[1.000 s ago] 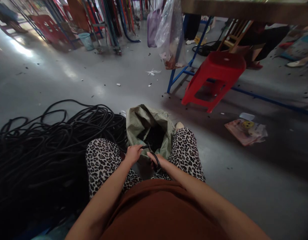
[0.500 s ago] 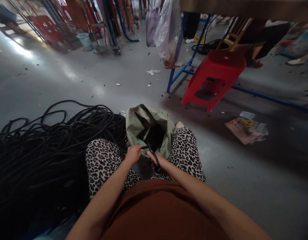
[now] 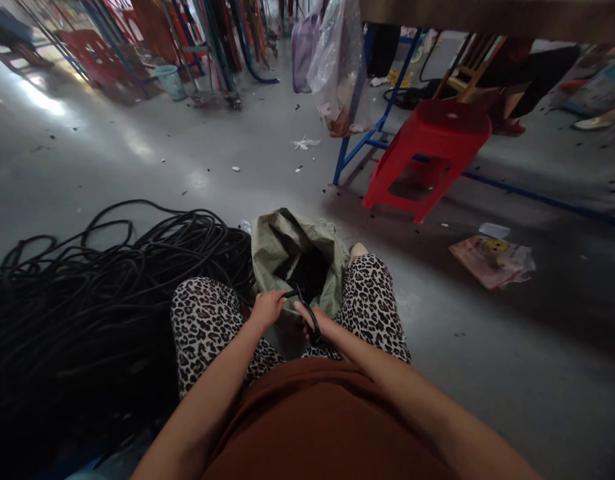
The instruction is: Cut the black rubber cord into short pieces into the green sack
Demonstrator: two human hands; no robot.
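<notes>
My left hand (image 3: 268, 308) is closed round a black cord (image 3: 290, 294), whose short end sticks out toward the right. My right hand (image 3: 310, 319) grips black-handled scissors (image 3: 314, 325), their blades up against the cord's end. Both hands are over the near rim of an open greenish sack (image 3: 267, 247) that stands between my knees. Dark pieces (image 3: 310, 270) lie inside the sack, too dim to tell apart. A large tangled heap of black cord (image 3: 187, 247) covers the floor on the left, beside the sack.
A red stool (image 3: 450, 127) stands tilted by a blue-legged table (image 3: 487, 20) at the upper right. A clear plastic bag (image 3: 340, 67) hangs at the table's left end. A flat packet (image 3: 487, 260) lies on the right floor. Another person's legs (image 3: 537, 83) show behind the stool.
</notes>
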